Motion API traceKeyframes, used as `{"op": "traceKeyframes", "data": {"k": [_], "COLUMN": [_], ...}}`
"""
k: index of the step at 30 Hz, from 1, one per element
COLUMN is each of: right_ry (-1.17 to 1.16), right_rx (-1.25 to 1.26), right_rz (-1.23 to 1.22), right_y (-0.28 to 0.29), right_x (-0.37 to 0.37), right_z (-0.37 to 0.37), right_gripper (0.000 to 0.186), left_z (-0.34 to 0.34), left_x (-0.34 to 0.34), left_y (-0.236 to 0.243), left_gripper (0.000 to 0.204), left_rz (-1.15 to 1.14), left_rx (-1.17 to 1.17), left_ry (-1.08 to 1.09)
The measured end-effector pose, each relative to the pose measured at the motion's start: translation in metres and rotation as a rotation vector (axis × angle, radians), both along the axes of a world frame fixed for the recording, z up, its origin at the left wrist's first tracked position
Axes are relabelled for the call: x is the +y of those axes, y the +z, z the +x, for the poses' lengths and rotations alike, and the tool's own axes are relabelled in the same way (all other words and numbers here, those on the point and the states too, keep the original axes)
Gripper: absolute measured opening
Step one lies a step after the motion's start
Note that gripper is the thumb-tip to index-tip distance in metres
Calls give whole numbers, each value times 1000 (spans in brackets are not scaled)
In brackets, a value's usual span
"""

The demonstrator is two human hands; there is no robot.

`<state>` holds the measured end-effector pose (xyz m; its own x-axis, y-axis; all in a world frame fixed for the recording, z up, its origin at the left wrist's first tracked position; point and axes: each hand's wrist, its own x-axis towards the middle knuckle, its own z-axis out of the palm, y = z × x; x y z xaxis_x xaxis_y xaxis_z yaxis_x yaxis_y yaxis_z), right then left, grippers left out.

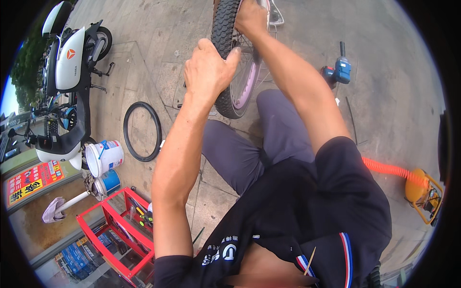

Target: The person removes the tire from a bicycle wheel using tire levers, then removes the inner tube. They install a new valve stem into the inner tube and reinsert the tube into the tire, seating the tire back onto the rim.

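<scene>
A bicycle wheel [248,84] with a pink-purple rim, thin spokes and a black knobby tyre [224,30] stands upright in front of my knees. Its top runs out of the upper edge of the picture. My left hand [207,68] is closed on the tyre from the left, with the thumb over the tread and the fingers mostly hidden. Farther up, my right hand [251,19] grips the wheel on its right side; its fingertips are out of sight. A white pedal-like part [276,17] shows just right of that hand.
A black rubber ring [142,158] lies on the paving at left, near a white scooter [69,65] and a white bucket [110,156]. A red metal rack [103,206] holds tools. At right are a blue power tool [342,71] and a yellow reel [417,186] with an orange coiled hose [384,166].
</scene>
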<state>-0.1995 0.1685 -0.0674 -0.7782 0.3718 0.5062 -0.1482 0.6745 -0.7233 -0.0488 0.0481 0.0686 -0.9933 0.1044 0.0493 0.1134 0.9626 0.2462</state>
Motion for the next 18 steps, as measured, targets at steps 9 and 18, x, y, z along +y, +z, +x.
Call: {"op": "traceKeyframes", "data": {"k": [9,18], "right_ry": [38,56], "right_rx": [47,56], "right_rz": [-70,-33], "right_y": [25,20], "right_x": [-8,-9], "right_z": [12,12], "right_gripper": [75,85], "left_z": [16,24], "left_x": [-12,-13], "left_y": [-15,-19], "left_gripper": [56,44], "left_rz": [5,45], "left_rx": [37,51], "left_ry": [61,1]}}
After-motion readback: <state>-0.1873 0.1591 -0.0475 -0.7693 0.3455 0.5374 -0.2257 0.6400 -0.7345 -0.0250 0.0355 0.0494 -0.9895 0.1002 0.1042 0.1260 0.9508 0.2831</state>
